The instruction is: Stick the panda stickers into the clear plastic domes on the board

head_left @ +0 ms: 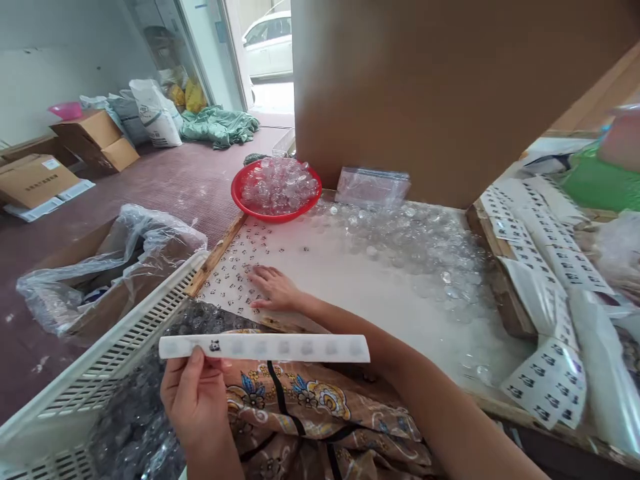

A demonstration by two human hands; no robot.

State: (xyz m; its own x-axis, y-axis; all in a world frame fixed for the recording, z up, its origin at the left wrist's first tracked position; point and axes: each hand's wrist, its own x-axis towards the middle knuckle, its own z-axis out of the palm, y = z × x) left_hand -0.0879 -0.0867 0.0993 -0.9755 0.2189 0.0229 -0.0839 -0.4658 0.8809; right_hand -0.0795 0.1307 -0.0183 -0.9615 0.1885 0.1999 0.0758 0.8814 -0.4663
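My left hand [197, 400] pinches a long white sticker strip [295, 348] between thumb and fingers, level above my lap. One dark panda print stands out near the thumb; paler marks run along the rest of the strip. On the white tabletop [320, 287], my right hand [274, 288] lies palm down, its fingers apart, touching the left area. Small panda-printed pieces [227, 267] are scattered around those fingers. Whether anything lies beneath the palm is hidden. Many clear plastic pieces [435, 247] spread over the far and right parts of the table.
A red bowl [277, 217] heaped with clear pieces stands at the table's far left corner, beside a tall cardboard sheet [400, 100]. A white plastic crate [125, 340] with dark-looking pieces is at my left. Panda sticker sheets [545, 380] hang over the wooden edge at right.
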